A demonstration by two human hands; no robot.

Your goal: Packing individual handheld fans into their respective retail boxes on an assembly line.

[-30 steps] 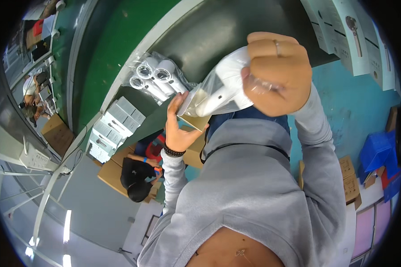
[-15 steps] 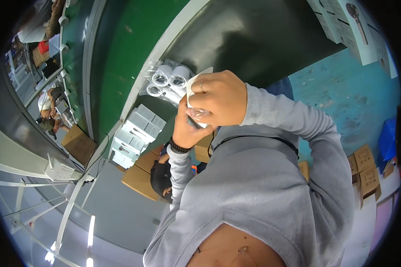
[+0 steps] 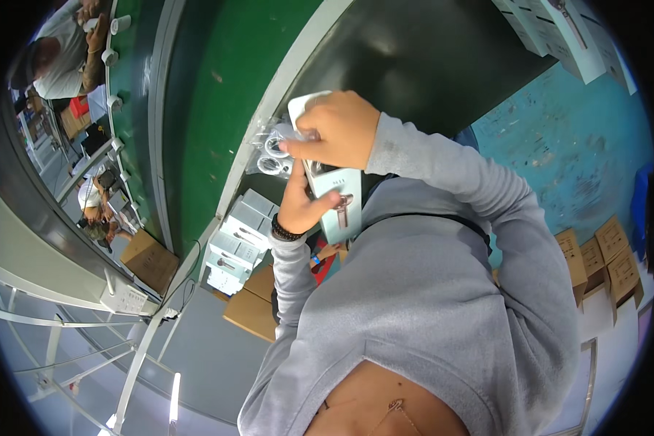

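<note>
A narrow pale box, printed with a picture of a handheld device, is tilted between my two hands. My left hand grips its left side, the thumb lying across the printed face. Over the box's far end, my right hand has its fingers curled round a white flap-like piece. Whether that piece belongs to the box, I cannot tell. Something dark shows at the box's far end, mostly covered by the right hand. Just left of the hands lie white round-ended items in clear plastic bags.
Similar pale boxes are stacked left of my left wrist, others at the far right. A dark work surface adjoins a green belt. Brown cartons stand at right. People work at far left; another person's hand shows below the box.
Both hands have shifted slightly, the right one farther and to the left. The box's printed face has come into view, and the white piece sticks out farther past the right hand.
</note>
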